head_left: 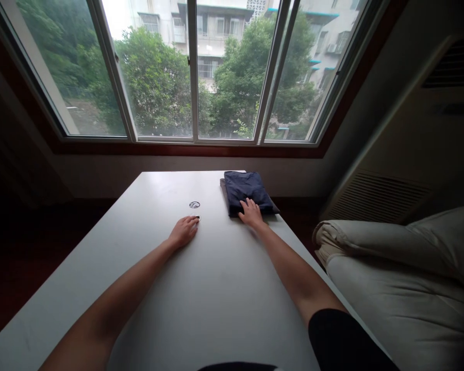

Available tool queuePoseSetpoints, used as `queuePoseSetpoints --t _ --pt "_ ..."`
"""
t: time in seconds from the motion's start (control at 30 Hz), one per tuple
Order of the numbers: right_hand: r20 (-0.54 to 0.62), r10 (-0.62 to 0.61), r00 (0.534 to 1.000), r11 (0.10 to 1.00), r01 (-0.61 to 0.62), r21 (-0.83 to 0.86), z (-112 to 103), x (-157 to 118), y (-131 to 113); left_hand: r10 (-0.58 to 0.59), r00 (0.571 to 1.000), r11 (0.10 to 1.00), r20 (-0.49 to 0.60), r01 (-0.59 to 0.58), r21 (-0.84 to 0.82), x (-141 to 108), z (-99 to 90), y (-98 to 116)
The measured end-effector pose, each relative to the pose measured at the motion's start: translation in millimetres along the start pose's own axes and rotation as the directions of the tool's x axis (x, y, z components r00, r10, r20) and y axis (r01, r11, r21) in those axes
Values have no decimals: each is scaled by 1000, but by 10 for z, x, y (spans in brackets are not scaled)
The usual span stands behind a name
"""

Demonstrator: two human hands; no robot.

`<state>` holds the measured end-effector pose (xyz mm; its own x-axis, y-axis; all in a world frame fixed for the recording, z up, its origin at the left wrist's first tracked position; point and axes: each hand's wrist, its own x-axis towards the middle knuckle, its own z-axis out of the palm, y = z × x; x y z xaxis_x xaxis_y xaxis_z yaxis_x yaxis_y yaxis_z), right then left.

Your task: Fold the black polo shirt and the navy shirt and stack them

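Note:
Folded dark blue cloth [247, 186] lies near the far right corner of the white table [216, 288], on top of a greyish folded piece [223, 189] whose edges show around it. My right hand [251, 212] rests on the near edge of the blue cloth with its fingers spread. To the left, my left hand [184, 230] lies on the tabletop, fingers loosely stretched out and holding nothing. Its fingertips partly cover a small dark and white mark. Just beyond them is a round black-and-white emblem [194, 204] on the table.
A cream padded sofa [402, 273] stands close along the table's right side. Past the far edge are a low wall [178, 164] and a wide window with trees outside. A large pale unit with vents [382, 196] is at the right.

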<state>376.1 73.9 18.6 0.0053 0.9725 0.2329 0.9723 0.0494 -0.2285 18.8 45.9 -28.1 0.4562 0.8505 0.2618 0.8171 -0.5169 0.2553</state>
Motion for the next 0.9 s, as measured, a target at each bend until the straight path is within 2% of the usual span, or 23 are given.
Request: queuePoseSetpoints --t 0.07,0.17,0.27,0.37,0.47,0.57,0.77,0.9 --pt "-96 -2 995 999 6 40 68 -15 -173 -42 999 999 -7 42 22 -121 -32 -99" --pt "-148 -192 970 966 213 147 218 -131 -574 -91 995 993 -46 94 73 -284 -61 -166" --pt "-25 -382 924 890 375 261 444 -389 -996 -135 990 984 -48 140 106 -415 -80 -204" --pt "48 -491 870 846 463 264 614 -665 -1241 -174 985 979 10 172 107 -496 -104 -251" --pt "44 -582 812 791 553 261 623 -826 -1244 -169 984 981 60 162 105 -540 -132 -272" --pt "48 -624 780 758 589 280 544 -861 -1140 -141 986 986 94 131 99 -573 -153 -231" --pt "10 -596 803 785 580 215 516 -874 -1106 -86 993 994 75 80 72 -592 -131 -88" --pt "64 -550 833 829 534 165 525 -900 -1131 -72 996 994 50 67 87 -599 -126 -59"
